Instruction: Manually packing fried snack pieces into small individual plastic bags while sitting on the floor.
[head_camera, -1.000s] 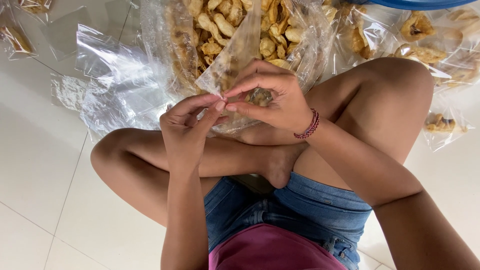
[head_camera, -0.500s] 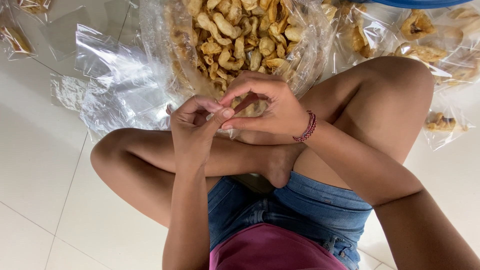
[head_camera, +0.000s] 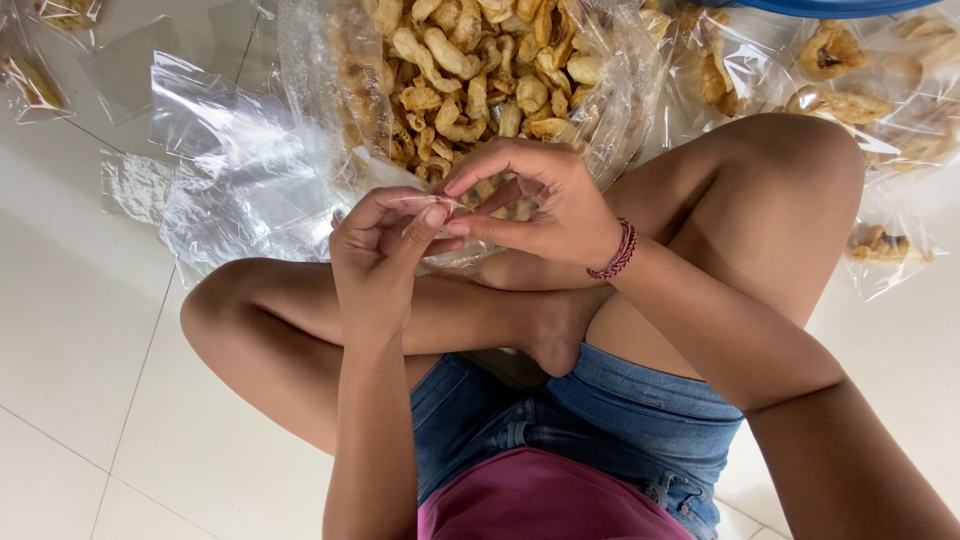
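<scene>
Between the two hands, right at the fingertips, a small clear bag (head_camera: 425, 203) is pinched flat. The left hand (head_camera: 375, 250) has its thumb and forefinger closed on the near edge of the plastic, with the other fingers curled under. The right hand (head_camera: 535, 200) meets it from the other side, thumb and forefinger nipped on the same thin strip and the remaining fingers arched above. What the small bag contains cannot be told, as the fingers hide most of it. A red bracelet (head_camera: 615, 252) circles the right wrist.

Just beyond the hands stands a big bag (head_camera: 320, 90) of clear plastic, open at the top and filled with pale fried snacks (head_camera: 470, 70). Its lower edge lies directly behind the fingers. Left of the left hand, loose sheets of empty plastic (head_camera: 215, 170) lie crumpled on the white tiled floor (head_camera: 70, 330). Right of the right hand, past the raised knee (head_camera: 790, 170), lie sealed packets (head_camera: 880, 245) of the same snacks, with more further back. At the top edge beyond them is a blue rim (head_camera: 830, 8).

Below the hands, the person sits cross-legged in denim shorts (head_camera: 600, 420), one foot (head_camera: 555, 330) tucked under the wrists.
</scene>
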